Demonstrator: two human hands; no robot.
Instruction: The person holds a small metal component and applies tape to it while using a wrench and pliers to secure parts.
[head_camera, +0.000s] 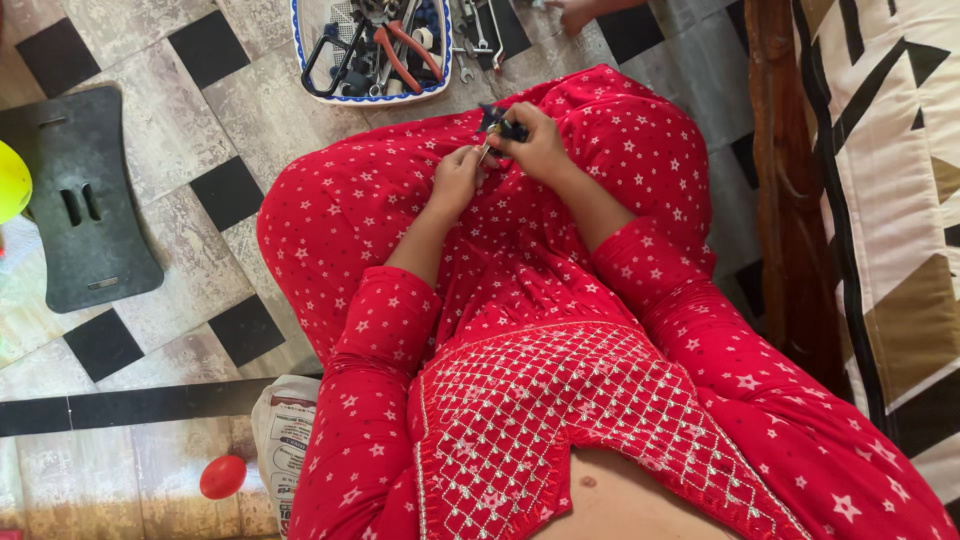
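Observation:
I sit on the floor in a red dress with white stars, knees spread. Over my lap, my right hand (538, 150) grips a small dark part (500, 124) with black fins or blades. My left hand (455, 180) is closed on a thin metal tool (484, 152) whose tip meets that part. Both hands are pressed close together. What the part is exactly I cannot tell; my fingers hide most of it.
A white tray with a blue rim (300, 60) holds pliers, wrenches and other tools just beyond my knees. A black plastic board (85, 200) lies at left. A red ball (222, 476) and a printed bag (285, 440) sit near my left elbow. A wooden furniture edge (790, 200) stands at right.

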